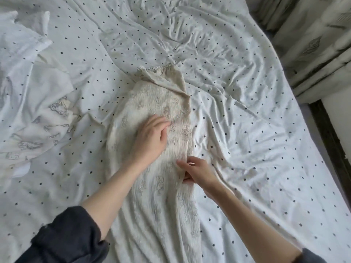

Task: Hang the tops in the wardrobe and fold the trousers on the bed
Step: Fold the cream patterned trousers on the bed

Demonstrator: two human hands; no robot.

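A pair of cream, crinkled cotton trousers with pale embroidered motifs (161, 168) lay lengthwise down the middle of the frame on the bed's white sheet dotted with small dark spots (247, 130). Their gathered elastic waistband (159, 68) pointed toward the top centre, and the legs ran off the bottom edge.

The left hand (152, 137) rested flat on the upper part of the trousers at the frame's centre, fingers spread and fairly straight, pressing the cloth down. The right hand (193, 171), just below and to the right of it, pinched the trousers' right edge between thumb and fingers. Both forearms were bare, with dark grey sleeves (66, 238) pushed up at the bottom corners.

The fabric looked light, thin and very soft; it would likely slump and wrinkle rather than hold a crease, so it should be smoothed flat before each fold. The waistband and the side seams seemed the best places to take hold, since a grip in the middle would only bunch the cloth. Nothing about it appeared fragile or slippery.

By count: one pair of trousers in hand and two hands at work. A heap of white and cream garments with grey printed figures (38, 111) lay at the left of the frame; how many pieces it held could not be told. Pale patterned curtains (313, 44) hung at the upper right.
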